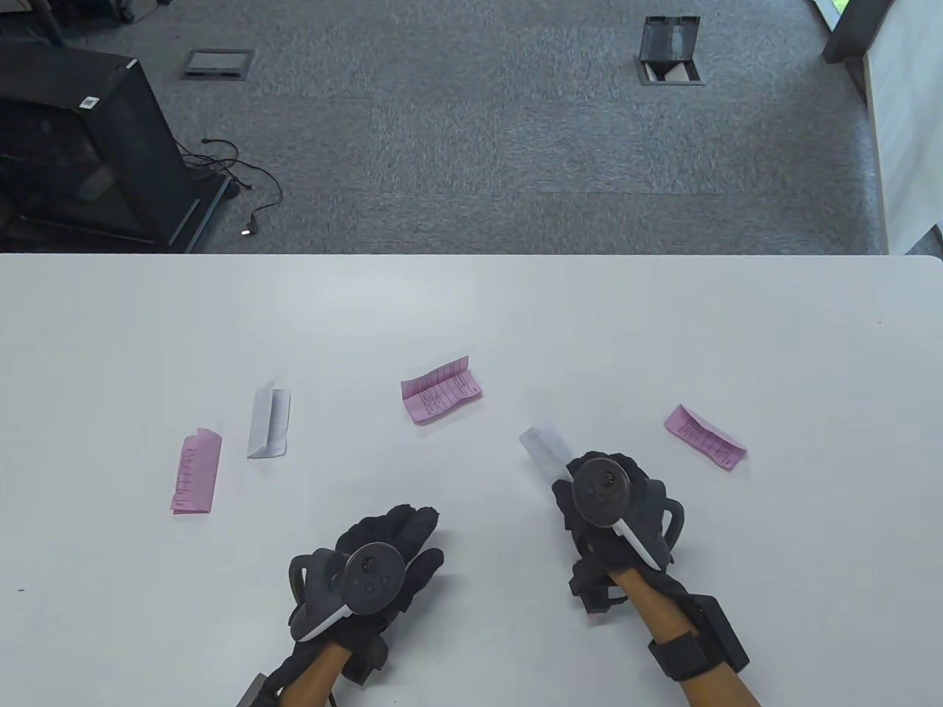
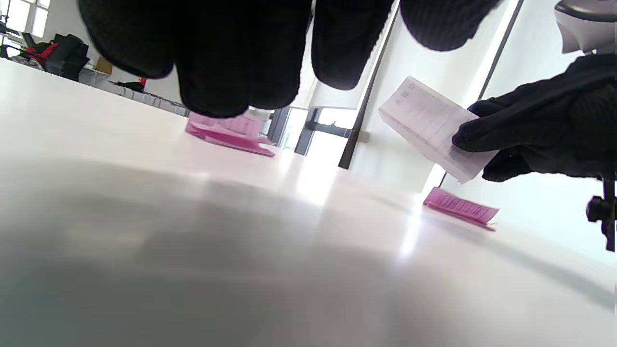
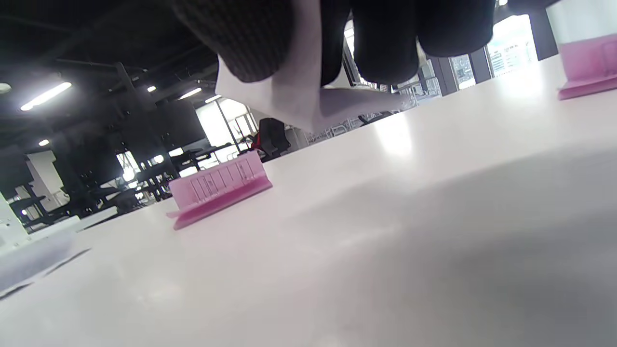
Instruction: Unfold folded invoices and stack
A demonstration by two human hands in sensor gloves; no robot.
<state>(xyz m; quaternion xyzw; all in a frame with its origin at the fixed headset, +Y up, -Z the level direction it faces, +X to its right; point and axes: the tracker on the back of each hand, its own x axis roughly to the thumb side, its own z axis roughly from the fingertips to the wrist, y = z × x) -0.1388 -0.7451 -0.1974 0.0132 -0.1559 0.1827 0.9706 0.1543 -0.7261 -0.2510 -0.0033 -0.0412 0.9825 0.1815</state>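
A wide white bench (image 1: pixel 663 331) filled the lower part of the table view, with grey carpet (image 1: pixel 471 132) beyond its far edge and a black cabinet (image 1: pixel 81 147) standing on the floor at the far left. The left hand (image 1: pixel 383 560) hung low over the near middle of the bench, its fingers (image 2: pixel 221 58) loosely together and drooping towards the surface, holding nothing. The right hand (image 1: pixel 611 508) was raised off the bench to the right of it, and its fingers (image 2: pixel 487 130) pinched the near end of a folded white invoice (image 1: pixel 544 447), which stuck out up and to the left, clear of the bench. Four more folded invoices lay on the bench, well apart from one another: a pink invoice at the left (image 1: pixel 196 471) lying flat, a white invoice (image 1: pixel 268 421) just beside it with one flap standing up, a pink invoice in the middle (image 1: pixel 440 389) partly sprung open with its printed side up, and a pink invoice at the right (image 1: pixel 704 436) lying beyond the right hand. Two floor boxes (image 1: pixel 669 50) were set into the carpet, the right one with its lid open, and a loose black cable (image 1: pixel 250 191) trailed from the cabinet.
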